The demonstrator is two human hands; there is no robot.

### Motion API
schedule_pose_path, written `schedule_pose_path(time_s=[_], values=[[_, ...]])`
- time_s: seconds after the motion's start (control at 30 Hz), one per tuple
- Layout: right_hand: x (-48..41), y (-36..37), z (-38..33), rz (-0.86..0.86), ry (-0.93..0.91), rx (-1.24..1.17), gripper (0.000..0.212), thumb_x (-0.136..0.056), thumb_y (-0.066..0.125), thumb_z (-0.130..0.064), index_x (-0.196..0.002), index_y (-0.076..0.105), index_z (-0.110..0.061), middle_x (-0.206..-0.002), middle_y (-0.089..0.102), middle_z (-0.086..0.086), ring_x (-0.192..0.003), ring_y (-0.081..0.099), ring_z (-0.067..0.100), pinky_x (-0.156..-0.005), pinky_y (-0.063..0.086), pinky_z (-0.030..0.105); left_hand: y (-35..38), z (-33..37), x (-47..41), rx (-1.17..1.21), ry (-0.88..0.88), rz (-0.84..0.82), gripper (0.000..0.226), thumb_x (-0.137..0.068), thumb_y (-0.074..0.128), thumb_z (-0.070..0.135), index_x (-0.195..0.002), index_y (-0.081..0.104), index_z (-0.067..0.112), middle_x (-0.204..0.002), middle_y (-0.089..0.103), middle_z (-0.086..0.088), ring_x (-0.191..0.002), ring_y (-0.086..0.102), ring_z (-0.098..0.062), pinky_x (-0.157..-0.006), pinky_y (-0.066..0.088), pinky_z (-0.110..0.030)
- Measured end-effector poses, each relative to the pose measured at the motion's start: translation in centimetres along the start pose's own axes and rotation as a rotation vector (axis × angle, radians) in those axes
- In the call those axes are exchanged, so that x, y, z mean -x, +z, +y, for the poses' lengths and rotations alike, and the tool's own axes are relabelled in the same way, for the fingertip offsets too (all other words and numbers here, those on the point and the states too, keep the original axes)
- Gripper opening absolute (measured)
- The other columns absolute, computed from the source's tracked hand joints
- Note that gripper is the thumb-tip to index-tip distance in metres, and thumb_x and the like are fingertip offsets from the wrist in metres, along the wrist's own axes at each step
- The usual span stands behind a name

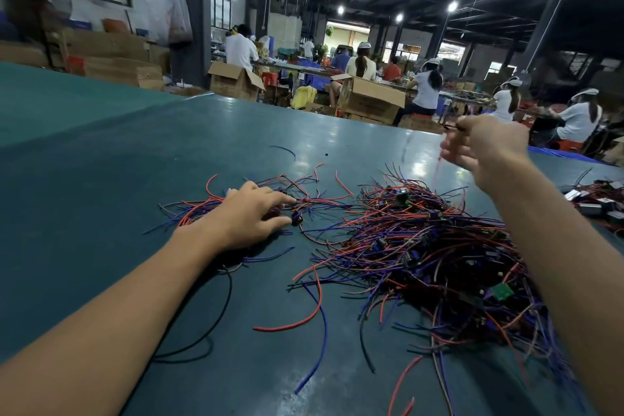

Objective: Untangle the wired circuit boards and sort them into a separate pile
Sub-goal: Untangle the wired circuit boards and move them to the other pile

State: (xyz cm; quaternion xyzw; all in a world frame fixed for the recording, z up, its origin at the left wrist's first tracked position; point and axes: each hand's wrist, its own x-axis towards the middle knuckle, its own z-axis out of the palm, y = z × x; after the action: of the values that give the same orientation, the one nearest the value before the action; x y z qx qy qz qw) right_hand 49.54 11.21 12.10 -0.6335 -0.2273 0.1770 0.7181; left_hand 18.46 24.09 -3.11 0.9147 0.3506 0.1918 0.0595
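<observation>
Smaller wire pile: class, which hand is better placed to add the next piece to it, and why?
Right. The right hand pinches a blurred wired piece, raised above the large tangle; the left hand merely rests on the smaller wire pile, seemingly holding nothing.

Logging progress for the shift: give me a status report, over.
Left hand flat on the small pile. Right hand raised, pinching a wire above the big tangle. Its end blurred. Loose wires between piles.

Glossy smooth green table top [236, 132]; matt plastic-coated wires [422, 240]; brown cardboard boxes [371, 98].
</observation>
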Motion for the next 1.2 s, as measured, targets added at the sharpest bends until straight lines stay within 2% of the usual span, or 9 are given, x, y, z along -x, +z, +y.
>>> schedule_pose_path(time_s=[0.13, 0.33, 0.43, 0.57, 0.63, 0.77, 0.87, 1.07, 1.2], values=[[-2.7, -1.5, 3.1, 0.105, -0.081, 0.785, 0.026, -0.086, 0.061, -0.018, -0.095, 0.067, 0.005, -0.094, 0.071, 0.02, -0.09, 0.069, 0.035, -0.076, 0.056, 0.04, 0.3, 1.0, -0.3, -0.136, 0.01, 0.007, 0.045, -0.095, 0.055, 0.059, -0.137, 0.056, 0.04, -0.131, 0.06, 0.01, -0.123, 0.04, -0.022, -0.096, 0.031, -0.04], [-0.1, 0.7, 4.3, 0.022, -0.127, 1.142, 0.03, -0.082, 0.055, -0.024, -0.101, 0.06, -0.002, -0.112, 0.059, 0.022, -0.112, 0.053, 0.04, -0.089, 0.038, 0.043, 0.2, 2.1, -1.0, -0.136, -0.071, 0.024, 0.027, -0.098, 0.061, 0.042, -0.122, 0.066, 0.031, -0.117, 0.066, 0.006, -0.121, 0.043, -0.024, -0.099, 0.034, -0.042], [4.5, 3.7, 5.6, 0.01, -0.462, 1.029, 0.037, -0.092, 0.052, -0.03, -0.121, 0.066, -0.011, -0.122, 0.064, 0.017, -0.115, 0.057, 0.036, -0.098, 0.04, 0.045, 0.3, 2.3, -1.3, -0.159, -0.124, 0.007, 0.027, -0.098, 0.059, 0.047, -0.117, 0.068, 0.03, -0.118, 0.063, 0.001, -0.12, 0.043, -0.028, -0.096, 0.035, -0.042], [11.0, 6.9, 9.6, -0.315, -0.653, 0.786, 0.027, -0.094, 0.056, -0.022, -0.083, 0.075, -0.006, -0.08, 0.074, 0.011, -0.078, 0.067, 0.029, -0.077, 0.053, 0.038, 0.8, 1.9, -0.9, -0.246, -0.112, -0.001, 0.029, -0.1, 0.05, 0.054, -0.114, 0.06, 0.031, -0.122, 0.051, 0.0, -0.119, 0.039, -0.027, -0.094, 0.032, -0.042], [12.8, 7.5, 11.4, -0.37, -0.685, 0.741, 0.023, -0.094, 0.06, -0.021, -0.087, 0.078, -0.008, -0.085, 0.075, 0.011, -0.083, 0.068, 0.029, -0.078, 0.051, 0.037, 1.2, 1.8, -0.7, -0.232, -0.092, 0.033, 0.027, -0.102, 0.046, 0.051, -0.112, 0.056, 0.028, -0.12, 0.052, 0.0, -0.119, 0.04, -0.026, -0.096, 0.03, -0.042], [14.3, 7.0, 13.6, -0.42, -0.939, 0.744, 0.017, -0.091, 0.063, -0.008, -0.102, 0.076, -0.006, -0.098, 0.073, 0.016, -0.089, 0.067, 0.039, -0.082, 0.052, 0.048, 0.2, 1.8, -0.6, 0.053, 0.039, 0.397, 0.013, -0.103, 0.053, 0.036, -0.104, 0.059, 0.024, -0.1, 0.06, 0.003, -0.107, 0.049, -0.021, -0.091, 0.022, -0.032], [14.9, 6.6, 13.6, -0.43, -1.025, 0.663, 0.02, -0.085, 0.066, -0.004, -0.102, 0.076, -0.005, -0.095, 0.073, 0.013, -0.083, 0.068, 0.036, -0.078, 0.054, 0.047, -0.9, 3.0, -0.3, 0.405, 0.173, 0.645, 0.006, -0.101, 0.055, 0.03, -0.098, 0.057, 0.025, -0.081, 0.067, 0.009, -0.087, 0.062, -0.015, -0.087, 0.038, -0.031], [14.9, 6.6, 13.2, -0.315, -0.955, 0.44, 0.027, -0.085, 0.067, 0.003, -0.11, 0.075, -0.004, -0.097, 0.074, 0.007, -0.085, 0.068, 0.021, -0.082, 0.053, 0.032, -1.9, 5.5, -0.3, 1.506, -0.001, 0.445, 0.021, -0.094, 0.057, 0.026, -0.104, 0.054, 0.008, -0.072, 0.065, -0.001, -0.057, 0.057, -0.014, -0.06, 0.052, -0.027], [14.7, 6.4, 13.2, -0.279, -0.923, 0.422, 0.027, -0.09, 0.065, 0.001, -0.115, 0.074, -0.005, -0.095, 0.073, 0.006, -0.082, 0.066, 0.018, -0.081, 0.051, 0.028, -2.0, 5.9, -0.1, 1.749, -0.068, 0.264, 0.009, -0.102, 0.052, 0.017, -0.1, 0.054, 0.008, -0.069, 0.06, -0.001, -0.047, 0.043, -0.006, -0.05, 0.041, -0.021]])
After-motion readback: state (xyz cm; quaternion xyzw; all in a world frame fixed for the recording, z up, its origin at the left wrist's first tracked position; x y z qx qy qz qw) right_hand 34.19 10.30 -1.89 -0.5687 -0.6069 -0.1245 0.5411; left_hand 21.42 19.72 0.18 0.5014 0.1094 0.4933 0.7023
